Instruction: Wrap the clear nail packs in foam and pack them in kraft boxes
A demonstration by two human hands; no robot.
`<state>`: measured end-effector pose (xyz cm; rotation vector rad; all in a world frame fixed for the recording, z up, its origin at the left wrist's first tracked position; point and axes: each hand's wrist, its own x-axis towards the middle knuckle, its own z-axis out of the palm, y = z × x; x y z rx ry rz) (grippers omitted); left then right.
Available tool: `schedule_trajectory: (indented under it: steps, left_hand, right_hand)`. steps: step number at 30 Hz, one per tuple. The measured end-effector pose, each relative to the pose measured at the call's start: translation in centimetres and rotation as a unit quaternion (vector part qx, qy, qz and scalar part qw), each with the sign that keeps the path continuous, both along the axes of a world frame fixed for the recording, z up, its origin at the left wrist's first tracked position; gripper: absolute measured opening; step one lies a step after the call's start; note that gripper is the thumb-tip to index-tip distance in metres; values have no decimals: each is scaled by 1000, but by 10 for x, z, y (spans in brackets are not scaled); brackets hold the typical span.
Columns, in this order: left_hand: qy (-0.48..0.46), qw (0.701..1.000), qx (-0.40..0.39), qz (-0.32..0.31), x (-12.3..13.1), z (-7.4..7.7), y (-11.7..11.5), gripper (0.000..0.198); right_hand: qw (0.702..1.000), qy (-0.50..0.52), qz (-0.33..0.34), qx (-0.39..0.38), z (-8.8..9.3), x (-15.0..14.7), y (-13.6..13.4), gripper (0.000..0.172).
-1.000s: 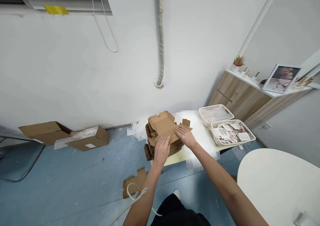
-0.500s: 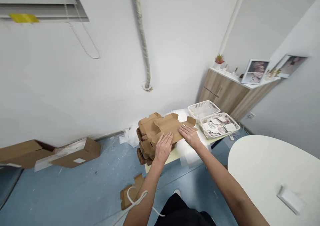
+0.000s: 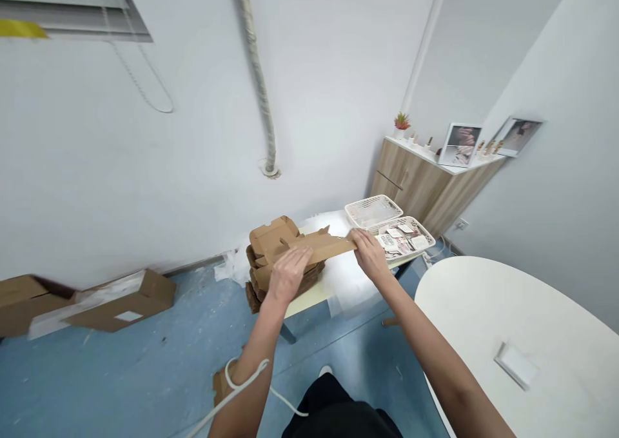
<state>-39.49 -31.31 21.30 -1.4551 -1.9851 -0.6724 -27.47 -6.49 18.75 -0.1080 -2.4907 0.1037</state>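
Note:
A brown flat cardboard box blank (image 3: 326, 247) spans both hands, lifted and tilted so it shows almost edge-on. My left hand (image 3: 288, 273) is closed on its near left part, with fingers over the top. At the opposite end my right hand (image 3: 370, 256) grips the blank by its right edge; the thumb is partly hidden. Just behind and to the left is a stack of cardboard box blanks (image 3: 271, 238), uneven and partly covered by the held one. The stack rests on a pale yellow table (image 3: 306, 301) with white sheeting (image 3: 345, 282) over it.
Right of my hands stand a white basket of printed cards (image 3: 404, 238) and another white basket (image 3: 373, 211). A round white table (image 3: 474, 315) is at my right. Cardboard cartons (image 3: 123, 299) line the wall at left. A white cord (image 3: 242, 386) hangs near my left forearm.
The blank, lying flat under both palms before, is now raised and tilted in my hands. My fingers have closed on it. The view has turned slightly right.

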Motion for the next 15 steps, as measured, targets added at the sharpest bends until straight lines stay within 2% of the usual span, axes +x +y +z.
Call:
schedule_trajectory:
  steps: [3,4,6,10,13,15]
  left_hand:
    - [1,997,9,79,-18,2,-57,49]
    - [-1,995,7,102,-22,-1,-76,48]
    - [-7,990,-1,139,-27,-13,-109,46]
    - [-27,978,-5,206,-33,-54,-164,46]
    - [-55,959,16,277,-36,-92,-204,45]
    - [-82,945,11,316,-37,-116,-227,43]
  right_hand:
    - [998,-25,-35,-40,-18,-27,-19,60]
    - [998,-46,-26,-44,-28,-38,-28,60]
    - [993,-104,34,-36,-52,-61,-52,52]
    - [955,-220,198,-21,-93,-100,-102,43]
    - [931,-282,231,-38,-110,-120,-124,44]
    - [918,-316,231,-55,-115,-131,-126,48]
